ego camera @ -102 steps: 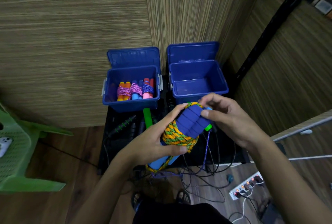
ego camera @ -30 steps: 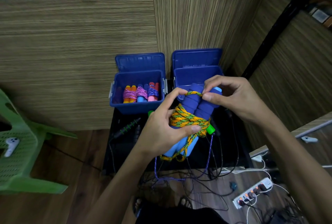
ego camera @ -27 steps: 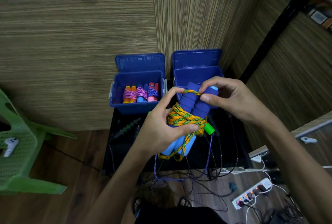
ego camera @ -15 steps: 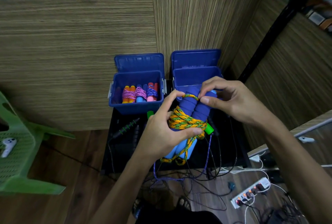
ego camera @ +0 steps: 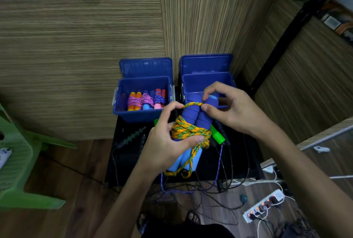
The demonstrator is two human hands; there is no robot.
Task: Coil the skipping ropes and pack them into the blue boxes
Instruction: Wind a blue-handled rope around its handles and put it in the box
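Fingers first: the left hand (ego camera: 165, 144) is curled round the two blue foam-covered handles (ego camera: 194, 117) held side by side, its thumb pressed flat across the orange-and-green braided rope (ego camera: 189, 132) wound about their middle; the right hand (ego camera: 228, 108) pinches the last free turn of that rope between thumb and forefinger, looped over the upper ends of the handles

Behind everything rises a striped wood-grain panel wall (ego camera: 80, 62). A green plastic lattice chair (ego camera: 17, 163) stands well off to the left. Below the hands lies a black low platform (ego camera: 124, 161), with loose black and purple cords (ego camera: 219, 172) trailing off its front edge. At its back stand two blue plastic lidded boxes with lids tipped open: the left box (ego camera: 142, 116) holds three coiled ropes (ego camera: 146, 101) standing in a row, and what shows of the right box (ego camera: 206, 83) is bare inside. The bundle is held in the air just in front of the right box, not yet packed. A green handle (ego camera: 217, 136) lies on the platform, partly hidden by the bundle

Risk, as I judge it: the final loop is held only by a pinch and not tucked under the windings. If the pinch slips, or the thumb lifts off the coil too soon, the springy braid could unwind. The tail hanging by the lower ends could also snag the loose cords when the bundle goes to the box
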